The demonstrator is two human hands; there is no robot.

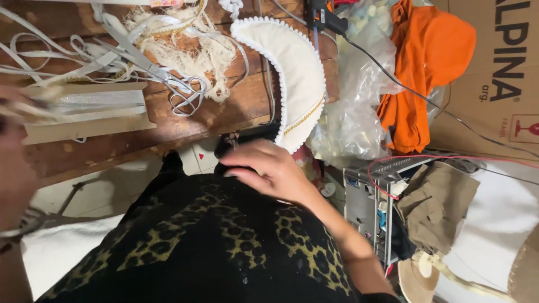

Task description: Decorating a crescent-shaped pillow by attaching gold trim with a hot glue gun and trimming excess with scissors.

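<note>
My right hand point(273, 171) is over my lap in black and leopard-print cloth point(224, 247), just below the wooden table's edge point(112, 147). Its fingers curl to the left next to a small black thing point(245, 138) at that edge; whether they grip it is hidden. A white crescent-shaped fabric piece point(297, 70) with bobble trim and a gold line lies on the table right above this hand. My left hand point(12, 163) is a blur at the far left, with thin white strips point(25, 108) blurred across it.
Long scissors point(160, 73) lie on a heap of white fringe and tapes point(191, 50). A cardboard strip with silvery film point(84, 109) is at the left. A black corded tool point(325, 19), plastic bags point(359, 90), orange cloth point(426, 62), a cardboard box point(494, 73) and a metal case point(365, 196) crowd the right.
</note>
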